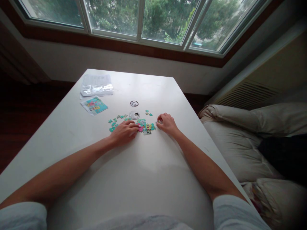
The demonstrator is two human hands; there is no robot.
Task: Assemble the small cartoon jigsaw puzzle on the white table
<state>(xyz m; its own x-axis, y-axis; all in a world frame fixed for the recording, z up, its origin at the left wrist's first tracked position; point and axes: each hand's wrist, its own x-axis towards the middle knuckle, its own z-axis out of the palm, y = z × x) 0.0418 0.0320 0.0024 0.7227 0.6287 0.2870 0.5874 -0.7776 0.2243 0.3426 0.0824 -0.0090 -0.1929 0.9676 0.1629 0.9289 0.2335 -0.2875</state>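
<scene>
A small, partly joined jigsaw puzzle (pixel 146 127) in teal, pink and yellow lies in the middle of the white table (pixel 148 172). My left hand (pixel 124 131) rests flat on the table with its fingers stretched out, and its fingertips touch the puzzle's left edge. My right hand (pixel 167 123) sits just right of the puzzle, its fingers curled in a pinch on something small that I cannot make out. Several loose teal pieces (pixel 117 119) lie scattered behind my left hand. A few more loose pieces (pixel 148 113) lie behind the puzzle.
A teal picture card (pixel 94 105) and a clear plastic bag over paper (pixel 97 85) lie at the table's far left. Two small round discs (pixel 134 109) sit behind the puzzle. A cushioned seat (pixel 242 143) stands to the right, with windows beyond.
</scene>
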